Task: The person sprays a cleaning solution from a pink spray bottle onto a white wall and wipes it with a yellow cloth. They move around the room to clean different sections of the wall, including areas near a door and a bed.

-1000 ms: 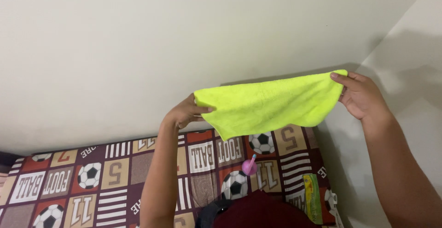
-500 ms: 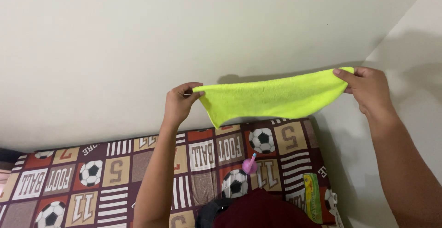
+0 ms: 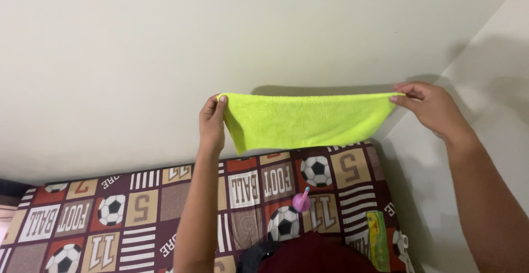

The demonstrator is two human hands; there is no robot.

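- The person held a bright yellow-green cloth (image 3: 306,120) stretched out in the air in front of a plain pale wall (image 3: 165,47), above the head edge of a bed (image 3: 138,212)
- The left hand (image 3: 212,121) pinched the cloth's left top corner, thumb and fingers closed on the fabric, with the forearm rising up from the bed below
- The right hand (image 3: 432,107) pinched the right top corner between thumb and fingertips, the other fingers curled behind, close to the room's corner where the side wall (image 3: 496,58) met the back one
- The cloth looked folded double, its top edge pulled nearly straight between the two hands and its lower edge sagging in a shallow curve
- It touched nothing but the hands and threw a soft shadow on the wall just above its top edge
- The bed was covered with a patchwork sheet (image 3: 82,218) in dark red, tan and white squares showing footballs, stripes and figures
- A small pink object with a thin blue tip (image 3: 301,200) lay on the sheet below the cloth, towards the bed's right edge
- A narrow green and yellow packet (image 3: 378,240) lay by the right edge of the bed
- A dark maroon garment (image 3: 314,256) sat at the bed's near edge, partly cut off from where I stood
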